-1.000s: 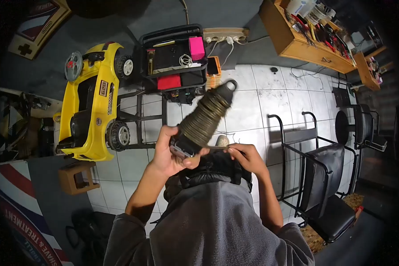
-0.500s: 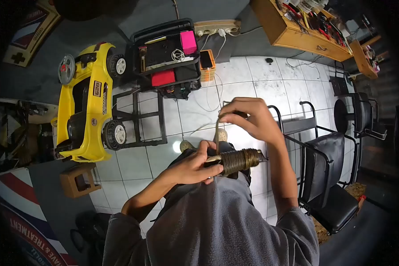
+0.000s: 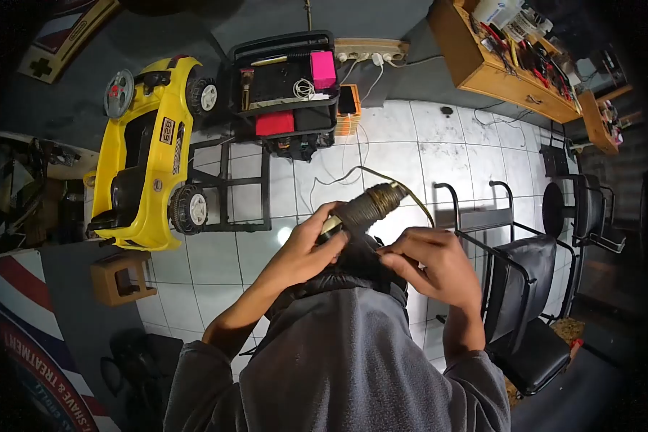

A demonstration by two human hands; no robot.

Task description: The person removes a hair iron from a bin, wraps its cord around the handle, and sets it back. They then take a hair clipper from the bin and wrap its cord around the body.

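My left hand (image 3: 311,248) is wrapped round the near end of a cylinder (image 3: 367,209) wound with dark cord, which tilts up to the right. Brass-coloured turns show at its far end. A loose length of cord (image 3: 415,199) arcs from beyond the cylinder down toward my right hand (image 3: 430,265). That hand is closed in a pinch just right of and below the cylinder, on what looks like a thin strand near the fingertips.
A yellow toy car (image 3: 140,151) stands at the left beside a black cart (image 3: 281,86). Black chairs (image 3: 529,288) are at the right. A wooden cabinet (image 3: 497,72) with tools is at the upper right, and a small stool (image 3: 122,277) at the lower left.
My right hand has moved down from above the cylinder to its lower right. The cylinder's far end has swung upward, and the loose cord now arcs over to the right.
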